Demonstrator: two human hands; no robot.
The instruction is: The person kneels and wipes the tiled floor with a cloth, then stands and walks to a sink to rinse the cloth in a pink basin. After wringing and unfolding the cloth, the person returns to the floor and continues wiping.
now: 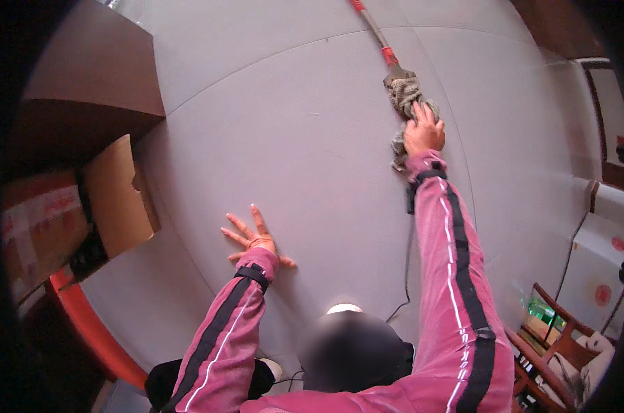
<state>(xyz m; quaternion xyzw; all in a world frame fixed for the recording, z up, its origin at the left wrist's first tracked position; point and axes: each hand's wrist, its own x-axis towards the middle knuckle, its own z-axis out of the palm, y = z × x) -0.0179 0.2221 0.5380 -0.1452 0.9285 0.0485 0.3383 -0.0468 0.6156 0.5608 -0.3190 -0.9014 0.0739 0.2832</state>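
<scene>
A mop with a red and metal handle [374,28] lies on the light grey floor [312,144] at the upper right. Its grey string head [405,93] spreads towards me. My right hand [424,135] reaches down onto the lower strands, fingers bent over them; whether it grips them or only rests there cannot be told. More strands [399,149] show beside the wrist. Lower left, my left hand [252,238] is spread flat against the floor, holding nothing. Both sleeves are pink with dark straps at the wrists.
An opened cardboard box [118,196] and a taped carton [46,217] stand at the left, near a brown cabinet [105,67] and a curved red edge [100,330]. A wooden chair [560,325] stands lower right beside white boxes [593,258]. A thin cable [408,258] runs beneath my right arm.
</scene>
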